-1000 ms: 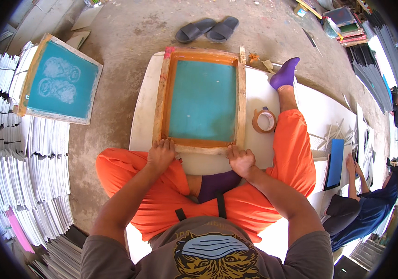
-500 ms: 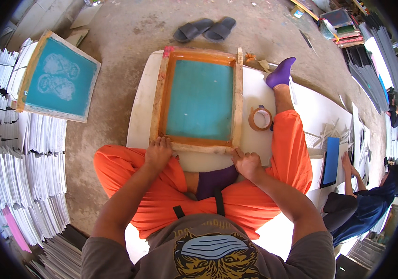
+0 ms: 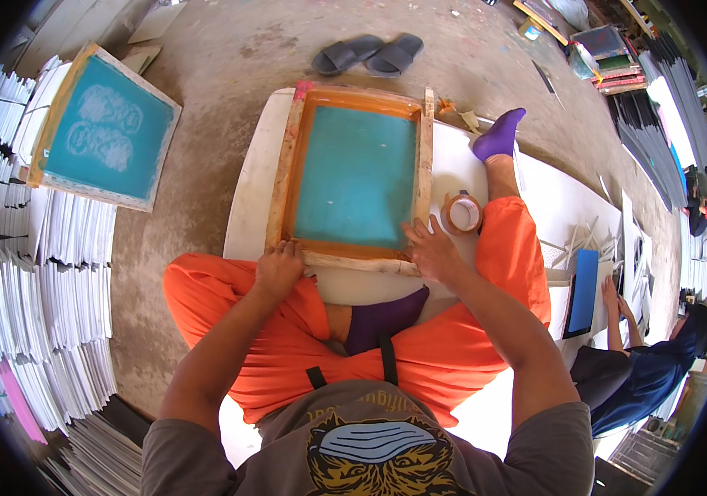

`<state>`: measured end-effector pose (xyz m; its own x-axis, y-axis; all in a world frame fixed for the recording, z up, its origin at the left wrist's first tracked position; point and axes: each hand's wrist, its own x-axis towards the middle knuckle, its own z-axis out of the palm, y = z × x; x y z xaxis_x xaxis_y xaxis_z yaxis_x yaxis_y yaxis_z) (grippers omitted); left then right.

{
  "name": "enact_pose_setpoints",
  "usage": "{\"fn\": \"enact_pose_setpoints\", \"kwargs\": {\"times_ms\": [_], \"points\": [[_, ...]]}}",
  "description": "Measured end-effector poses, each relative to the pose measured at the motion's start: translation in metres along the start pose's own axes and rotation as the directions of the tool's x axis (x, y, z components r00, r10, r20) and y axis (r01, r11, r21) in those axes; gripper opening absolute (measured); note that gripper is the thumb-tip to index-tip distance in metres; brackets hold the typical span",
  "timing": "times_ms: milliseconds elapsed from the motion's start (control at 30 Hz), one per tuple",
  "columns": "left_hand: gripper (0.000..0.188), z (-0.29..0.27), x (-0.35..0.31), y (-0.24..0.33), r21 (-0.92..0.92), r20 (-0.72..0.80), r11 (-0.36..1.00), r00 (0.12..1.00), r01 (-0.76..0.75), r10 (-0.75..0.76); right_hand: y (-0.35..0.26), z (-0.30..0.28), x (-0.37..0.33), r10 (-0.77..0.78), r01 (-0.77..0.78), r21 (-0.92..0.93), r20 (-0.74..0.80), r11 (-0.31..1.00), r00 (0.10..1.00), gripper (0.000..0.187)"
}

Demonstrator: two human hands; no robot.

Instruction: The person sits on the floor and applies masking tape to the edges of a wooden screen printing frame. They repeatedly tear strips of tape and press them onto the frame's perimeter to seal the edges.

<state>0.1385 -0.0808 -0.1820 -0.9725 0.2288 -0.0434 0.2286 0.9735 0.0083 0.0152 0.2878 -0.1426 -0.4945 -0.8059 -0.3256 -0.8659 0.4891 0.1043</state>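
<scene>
A wooden silk-screen frame (image 3: 276,194) with teal mesh and brown-taped inner edges lies in front of me on a white board (image 3: 247,178). My left hand (image 3: 280,269) grips its near left corner, fingers curled over the wooden rim. Over the near right corner, my right hand (image 3: 434,250) has its fingers spread, their tips touching the rim and the taped inner edge. A roll of brown tape (image 3: 461,213) lies on the board just beyond that hand, to the right of the frame.
At the left, a second teal screen (image 3: 97,136) with pale shapes leans by stacked white sheets (image 3: 6,289). Dark slippers (image 3: 368,54) lie on the floor beyond the frame. To the right sits another person (image 3: 651,364) with hands near a blue panel (image 3: 585,285).
My right hand has moved from the outside of the near right corner up onto the rim, its curled fingers now spread. The left hand stays at its corner.
</scene>
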Motion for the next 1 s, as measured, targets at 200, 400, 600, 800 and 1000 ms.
{"fn": "enact_pose_setpoints", "kwargs": {"times_ms": [200,400,600,800,1000], "points": [[0.031,0.006,-0.003,-0.002,0.036,0.019,0.999,1.0,-0.003,0.002,0.004,-0.014,0.012,-0.019,0.031,-0.065,0.176,0.997,0.984,0.028],[0.03,0.004,0.001,0.001,0.033,0.017,0.999,1.0,-0.004,0.004,0.005,0.002,0.008,-0.011,-0.007,0.155,0.113,0.988,0.994,0.028],[0.029,-0.003,0.0,-0.001,0.01,0.062,1.0,0.998,-0.003,0.003,0.006,-0.026,0.02,-0.03,0.06,-0.085,0.311,0.995,0.95,0.032],[0.027,0.002,0.001,0.001,0.003,0.037,1.0,0.999,0.005,-0.005,0.01,-0.007,0.014,-0.036,0.026,0.072,0.151,0.997,0.988,0.026],[0.027,-0.004,0.0,0.0,0.013,0.105,1.0,0.994,0.017,-0.019,0.006,-0.024,0.026,-0.065,0.073,-0.018,0.282,0.997,0.957,0.029]]}}
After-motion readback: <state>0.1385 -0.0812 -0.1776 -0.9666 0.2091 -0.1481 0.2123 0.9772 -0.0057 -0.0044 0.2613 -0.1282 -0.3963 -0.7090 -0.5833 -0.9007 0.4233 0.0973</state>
